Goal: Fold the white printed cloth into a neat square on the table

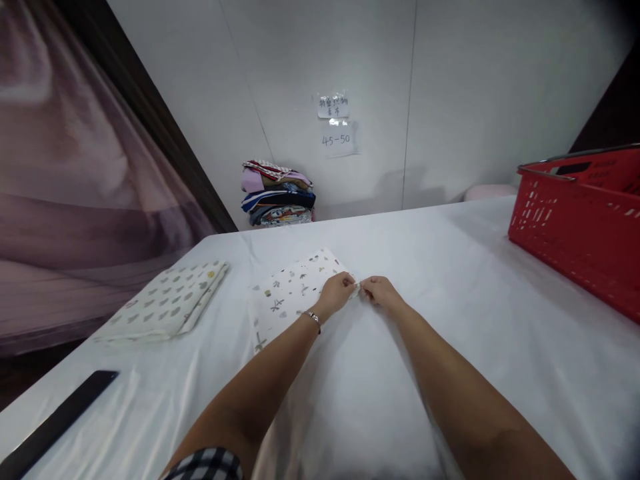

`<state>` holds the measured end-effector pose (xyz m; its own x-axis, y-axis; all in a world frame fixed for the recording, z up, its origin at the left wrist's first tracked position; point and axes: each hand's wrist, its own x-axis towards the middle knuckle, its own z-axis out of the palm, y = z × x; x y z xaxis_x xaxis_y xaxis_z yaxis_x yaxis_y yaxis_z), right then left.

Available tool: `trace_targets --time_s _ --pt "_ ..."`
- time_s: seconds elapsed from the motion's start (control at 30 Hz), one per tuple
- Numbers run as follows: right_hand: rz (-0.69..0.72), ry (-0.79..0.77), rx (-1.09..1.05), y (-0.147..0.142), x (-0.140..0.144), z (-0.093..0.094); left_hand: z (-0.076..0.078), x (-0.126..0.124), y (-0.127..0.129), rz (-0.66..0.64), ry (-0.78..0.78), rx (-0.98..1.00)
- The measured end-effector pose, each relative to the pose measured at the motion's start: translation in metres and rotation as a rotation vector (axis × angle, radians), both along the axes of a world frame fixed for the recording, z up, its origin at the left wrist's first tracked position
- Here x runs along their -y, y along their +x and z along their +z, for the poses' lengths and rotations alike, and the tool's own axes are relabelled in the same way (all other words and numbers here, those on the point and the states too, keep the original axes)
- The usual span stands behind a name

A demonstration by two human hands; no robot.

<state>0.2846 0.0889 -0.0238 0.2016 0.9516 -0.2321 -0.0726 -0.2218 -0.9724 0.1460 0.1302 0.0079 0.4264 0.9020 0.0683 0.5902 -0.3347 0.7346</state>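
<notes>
Both hands meet at the right edge of a small patterned cloth (290, 293) lying flat on the white desk (450, 320). The left hand (338, 291) and right hand (380, 291) each pinch that edge, seemingly mid-fold; next, the pinched edge likely needs carrying across evenly.

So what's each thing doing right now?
Left hand: pinching the patterned cloth's edge.
Right hand: pinching the same edge.
Patterned cloth: flat on the table.
Second cloth: folded, lying apart.
Stack of fabrics: folded, piled by the wall.
Red basket: upright; contents hidden.
</notes>
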Motion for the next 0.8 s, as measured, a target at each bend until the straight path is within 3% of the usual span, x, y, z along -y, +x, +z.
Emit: trace_targets --time_s 0.13,0.33,0.57,0.8 --pt "0.008 0.02 -0.015 0.0 0.0 0.001 0.0 0.005 0.001 -0.017 0.136 -0.065" --pt "0.031 0.036 -0.027 0.002 0.0 -0.001 0.0 -0.004 0.001 0.03 -0.053 0.0" --pt "0.014 0.039 -0.067 0.003 -0.001 -0.001 0.001 -0.011 0.001 0.064 -0.115 0.045" --pt "0.024 0.022 -0.047 0.004 -0.002 -0.002 0.0 0.006 0.005 0.057 0.035 -0.014"
